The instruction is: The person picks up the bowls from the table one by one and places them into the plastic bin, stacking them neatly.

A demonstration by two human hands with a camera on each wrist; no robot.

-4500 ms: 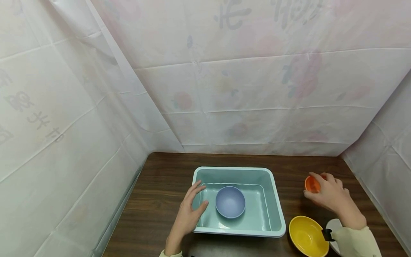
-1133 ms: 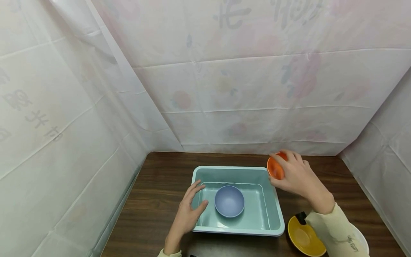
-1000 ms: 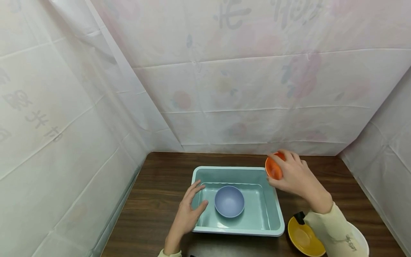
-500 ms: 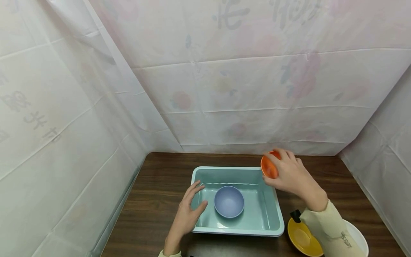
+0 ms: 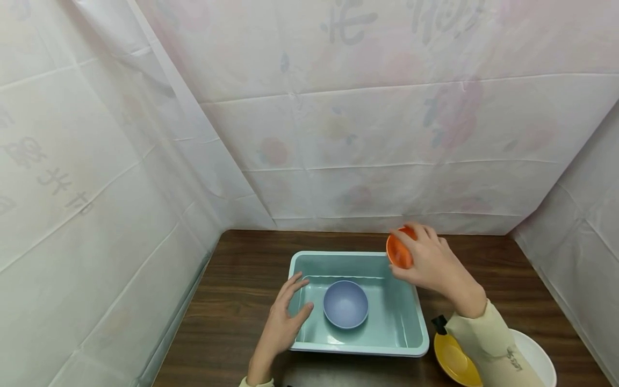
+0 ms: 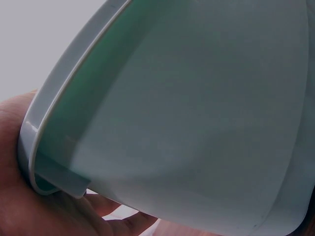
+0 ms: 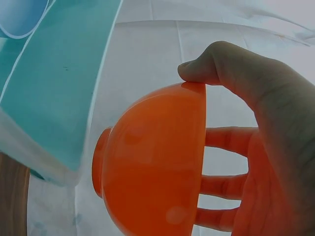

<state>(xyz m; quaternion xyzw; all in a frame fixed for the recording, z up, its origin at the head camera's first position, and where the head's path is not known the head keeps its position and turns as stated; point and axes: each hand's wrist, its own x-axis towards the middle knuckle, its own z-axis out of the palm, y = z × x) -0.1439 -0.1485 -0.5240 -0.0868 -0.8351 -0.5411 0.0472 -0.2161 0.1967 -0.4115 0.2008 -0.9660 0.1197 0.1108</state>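
Note:
My right hand holds an orange bowl tilted on its side above the right back corner of the pale green basin. In the right wrist view the thumb presses the rim of the bowl, and several fingers reach across its open side. A lilac bowl stands upright inside the basin. By the basin's left side is my left hand, fingers spread and thumb apart. The left wrist view has that hand against the outside of the basin's rim, partly hidden by it.
A yellow bowl lies right of the basin, partly covered by the right sleeve. Beyond the sleeve shows a white dish. White sheets hang behind and beside the dark wooden table.
My right hand has taken the orange bowl from the table's right side and carried it left to the basin's back right corner. The left hand has stayed in place.

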